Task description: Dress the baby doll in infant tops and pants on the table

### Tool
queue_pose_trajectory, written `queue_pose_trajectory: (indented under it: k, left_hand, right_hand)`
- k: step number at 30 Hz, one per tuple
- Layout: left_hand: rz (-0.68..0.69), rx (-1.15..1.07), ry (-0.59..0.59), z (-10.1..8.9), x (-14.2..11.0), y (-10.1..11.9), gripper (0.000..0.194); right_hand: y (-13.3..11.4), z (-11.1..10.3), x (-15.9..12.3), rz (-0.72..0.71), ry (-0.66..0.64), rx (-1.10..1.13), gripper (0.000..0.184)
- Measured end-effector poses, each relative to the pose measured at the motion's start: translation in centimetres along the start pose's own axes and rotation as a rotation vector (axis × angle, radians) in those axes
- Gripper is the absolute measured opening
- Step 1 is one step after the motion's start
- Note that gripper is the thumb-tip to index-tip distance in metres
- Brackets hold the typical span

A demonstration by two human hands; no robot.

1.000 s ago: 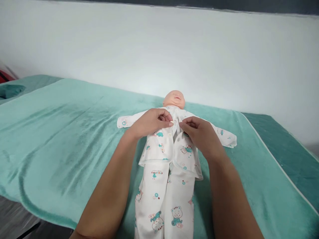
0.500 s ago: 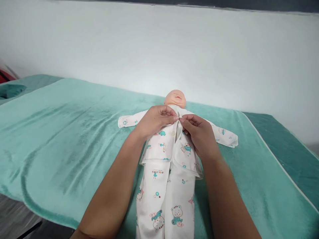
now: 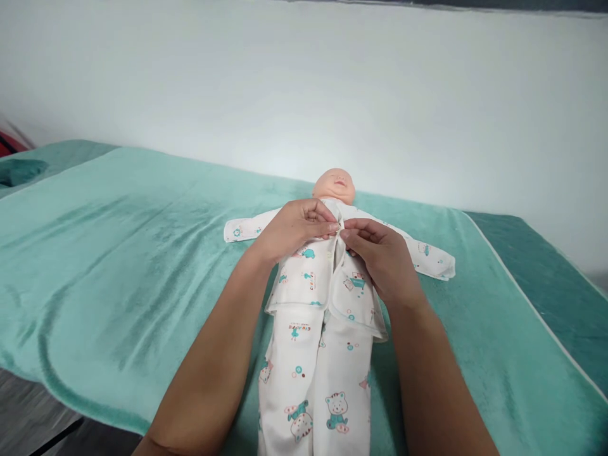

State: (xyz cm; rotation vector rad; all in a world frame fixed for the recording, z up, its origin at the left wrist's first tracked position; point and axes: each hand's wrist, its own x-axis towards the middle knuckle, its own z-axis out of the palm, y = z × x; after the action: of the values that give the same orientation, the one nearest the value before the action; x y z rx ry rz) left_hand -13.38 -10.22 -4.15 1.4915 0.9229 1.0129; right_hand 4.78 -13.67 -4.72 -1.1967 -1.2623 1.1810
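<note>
A baby doll (image 3: 334, 185) lies on its back, head at the far side, arms spread out. It wears a white printed baby jacket (image 3: 304, 278) and matching white trousers (image 3: 292, 380). At the chest, my left hand (image 3: 304, 225) pinches one front edge of the jacket between thumb and fingers. Close beside it, my right hand (image 3: 377, 250) grips the opposite front edge, the fingertips of both hands nearly touching. The small fastening between them is mostly hidden by my fingers. Below the hands the jacket front hangs parted, with a narrow gap.
A light green plush blanket (image 3: 142, 253) spreads under the doll over a darker green cover (image 3: 536, 266). Behind it rises a white wall (image 3: 304, 95). Grey floor (image 3: 28, 411) shows past the bed's edge at lower left.
My right fingertips have shifted slightly at the jacket's front edge. My left hand stays nearly in place, and the doll lies as before.
</note>
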Motion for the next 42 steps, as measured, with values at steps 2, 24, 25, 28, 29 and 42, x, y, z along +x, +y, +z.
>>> queue_pose_trajectory:
  k: [2, 24, 25, 28, 29, 42]
  left_hand:
    - [-0.012, 0.013, -0.002, 0.0, 0.0, 0.1, 0.020]
    - [-0.052, 0.110, 0.002, 0.3, -0.4, 0.7, 0.016]
    - [-0.046, 0.090, -0.004, 0.3, -0.4, 0.6, 0.016]
    - [-0.036, 0.025, -0.032, 0.3, -0.4, 0.6, 0.017]
    - [-0.037, 0.007, -0.039, 0.2, -0.4, 0.5, 0.017]
    - [-0.073, -0.120, -0.065, -0.8, 0.0, 0.0, 0.016]
  right_hand:
    - [-0.2, 0.1, -0.2, 0.008, -0.014, -0.039, 0.032]
    - [-0.7, 1.8, -1.1, -0.197, 0.067, -0.522, 0.013]
    - [-0.7, 1.8, -1.2, -0.198, 0.069, -0.524, 0.016]
    - [-0.6, 1.9, -1.2, -0.212, 0.074, -0.531, 0.023]
    - [-0.6, 1.9, -1.2, -0.218, 0.074, -0.534, 0.025]
    - [0.0, 1.4, -1.0, -0.233, 0.036, -0.459, 0.032]
